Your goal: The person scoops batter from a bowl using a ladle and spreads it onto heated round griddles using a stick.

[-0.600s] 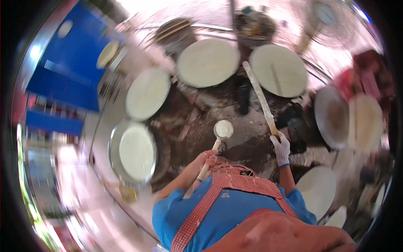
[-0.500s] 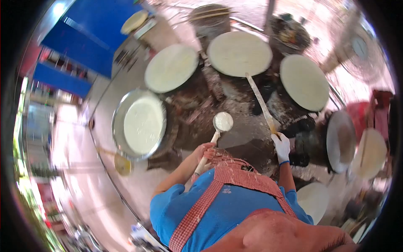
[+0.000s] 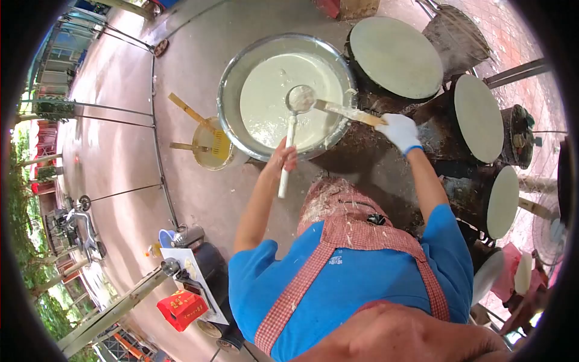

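A large metal basin [image 3: 227, 114] holds a pool of white batter [image 3: 271, 90]. My bare left hand [image 3: 281, 158] is closed around the pale handle of a ladle [image 3: 300, 99], whose round bowl hangs over the batter, coated in white. My right hand [image 3: 399, 131], in a white glove, grips a flat wooden spatula [image 3: 347, 111]. Its batter-smeared far end reaches over the basin to the ladle's rim; whether they touch I cannot tell. Just right of the basin is a round griddle [image 3: 395, 57] with a smooth pale top.
More round pale-topped griddles [image 3: 478, 117] stand on dark stoves along the right. Left of the basin, a bucket [image 3: 208, 158] holds yellow-handled tools. A red box [image 3: 182, 309] sits at lower left by a white board [image 3: 202, 280]. A fan [image 3: 552, 235] stands far right.
My view has turned left toward the basin. The ladle has moved from the floor area to above the batter. The spatula has left the far griddle and come to the ladle.
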`<move>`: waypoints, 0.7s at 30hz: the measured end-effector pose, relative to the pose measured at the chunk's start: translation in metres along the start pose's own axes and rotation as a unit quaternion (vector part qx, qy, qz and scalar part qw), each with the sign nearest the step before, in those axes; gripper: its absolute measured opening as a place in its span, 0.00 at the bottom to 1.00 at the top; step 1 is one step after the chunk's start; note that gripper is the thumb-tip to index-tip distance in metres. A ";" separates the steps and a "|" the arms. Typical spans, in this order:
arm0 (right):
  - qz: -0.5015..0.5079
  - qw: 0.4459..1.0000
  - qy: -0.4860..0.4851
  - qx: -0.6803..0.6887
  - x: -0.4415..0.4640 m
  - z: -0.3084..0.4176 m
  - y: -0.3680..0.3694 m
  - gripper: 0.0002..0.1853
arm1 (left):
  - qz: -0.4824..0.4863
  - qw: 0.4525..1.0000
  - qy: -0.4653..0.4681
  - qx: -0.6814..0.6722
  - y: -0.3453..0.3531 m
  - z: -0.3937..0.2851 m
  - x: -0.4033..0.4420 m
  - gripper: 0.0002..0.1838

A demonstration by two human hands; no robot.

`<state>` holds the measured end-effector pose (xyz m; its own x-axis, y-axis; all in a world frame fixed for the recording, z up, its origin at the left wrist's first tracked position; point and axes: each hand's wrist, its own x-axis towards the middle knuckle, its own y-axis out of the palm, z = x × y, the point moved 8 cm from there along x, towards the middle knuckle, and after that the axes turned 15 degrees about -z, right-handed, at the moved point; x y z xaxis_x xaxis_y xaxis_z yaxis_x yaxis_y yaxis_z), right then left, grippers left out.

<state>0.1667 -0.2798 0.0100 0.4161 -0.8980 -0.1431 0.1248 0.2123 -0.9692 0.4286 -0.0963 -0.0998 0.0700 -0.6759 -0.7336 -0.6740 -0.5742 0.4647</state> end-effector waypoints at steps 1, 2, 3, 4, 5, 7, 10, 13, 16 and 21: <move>0.048 0.996 -0.009 -0.071 0.010 0.017 0.024 0.18 | -0.064 0.997 -0.032 0.013 -0.040 0.002 0.037 0.21; 0.056 0.992 -0.055 -0.095 0.011 0.035 0.040 0.17 | -0.128 0.989 -0.069 0.025 -0.078 0.015 0.075 0.16; 0.061 0.986 -0.103 -0.114 0.011 0.052 0.051 0.16 | -0.191 0.974 -0.110 0.046 -0.107 0.024 0.099 0.12; 0.036 0.989 -0.114 -0.088 0.009 0.065 0.028 0.16 | -0.238 0.959 -0.111 0.110 -0.117 0.023 0.106 0.09; 0.015 0.995 -0.096 -0.024 0.008 0.062 0.016 0.18 | -0.285 0.936 -0.113 0.171 -0.126 0.024 0.110 0.07; 0.036 0.999 -0.006 0.008 -0.002 0.034 0.039 0.20 | -0.286 0.934 -0.086 0.196 -0.114 0.028 0.091 0.08; 0.044 0.999 0.000 0.029 -0.036 0.030 0.083 0.21 | -0.245 0.951 -0.184 0.039 -0.083 0.030 0.091 0.12; 0.037 0.998 0.031 0.051 -0.067 0.035 0.069 0.22 | -0.158 0.912 -0.300 -0.232 -0.001 -0.001 0.030 0.16; -0.147 0.981 0.025 0.122 -0.077 0.045 -0.003 0.21 | -0.139 0.967 -0.156 -0.146 0.066 -0.085 -0.039 0.15; -0.464 0.855 -0.145 0.183 -0.054 0.067 -0.130 0.16 | 0.035 0.996 0.039 -0.071 0.157 -0.203 -0.152 0.16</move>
<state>0.1883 -0.2327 0.1575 0.1852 -0.6233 0.7597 0.7730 -0.3850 -0.5043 0.4621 -0.1774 0.1854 0.0869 -0.7480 -0.6580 -0.5692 -0.5794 0.5834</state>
